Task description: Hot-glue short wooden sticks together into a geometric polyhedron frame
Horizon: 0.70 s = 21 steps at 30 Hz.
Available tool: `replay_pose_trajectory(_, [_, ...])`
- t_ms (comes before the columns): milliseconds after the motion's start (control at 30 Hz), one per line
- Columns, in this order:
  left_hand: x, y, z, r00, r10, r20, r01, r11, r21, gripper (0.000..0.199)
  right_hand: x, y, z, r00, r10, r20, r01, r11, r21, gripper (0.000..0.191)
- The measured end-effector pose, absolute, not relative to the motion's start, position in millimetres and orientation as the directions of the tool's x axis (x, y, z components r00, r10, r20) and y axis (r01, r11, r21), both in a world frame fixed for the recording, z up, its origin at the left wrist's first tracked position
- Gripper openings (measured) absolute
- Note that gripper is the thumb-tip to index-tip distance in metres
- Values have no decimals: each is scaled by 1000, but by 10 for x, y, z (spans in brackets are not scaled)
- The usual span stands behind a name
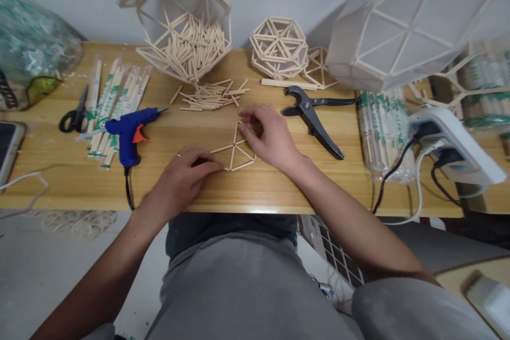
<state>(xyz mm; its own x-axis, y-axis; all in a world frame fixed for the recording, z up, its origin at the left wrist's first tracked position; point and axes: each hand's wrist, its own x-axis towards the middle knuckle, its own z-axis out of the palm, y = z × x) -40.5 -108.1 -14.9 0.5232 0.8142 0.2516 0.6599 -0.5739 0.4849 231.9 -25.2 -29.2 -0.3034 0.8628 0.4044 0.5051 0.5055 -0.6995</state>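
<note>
A flat frame of thin wooden sticks (232, 156) lies on the table, with spokes meeting at a central joint and a few outer sticks joining their ends. At its lower left corner my left hand (181, 180) has thumb and index finger closed on a stick. My right hand (273, 138) pinches a stick at the frame's upper right, its thumb and fingertips at the top end; part of that stick is hidden under the hand. A blue glue gun (129, 130) lies left of the frame, and dark cutting pliers (313, 117) lie to the right.
Loose cut sticks (213, 96) are piled behind the frame, below a stick-filled lattice basket (195, 48). A small stick ball (279, 48) stands at the back. Scissors (75, 114) and wrapped chopsticks (115, 106) are left; more packs (384, 135) and a power strip (458, 143) are right.
</note>
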Motion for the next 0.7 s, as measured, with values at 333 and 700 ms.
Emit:
replay_pose_trajectory(333, [-426, -1053, -180, 541, 797, 269, 640, -597, 484, 39, 2323, -257, -287, -305, 873, 381, 518, 487, -703, 16])
replay_pose_trajectory(700, [-437, -1038, -191, 548, 787, 284, 630, -611, 479, 38, 2315, -257, -280, -300, 867, 398, 514, 498, -699, 16])
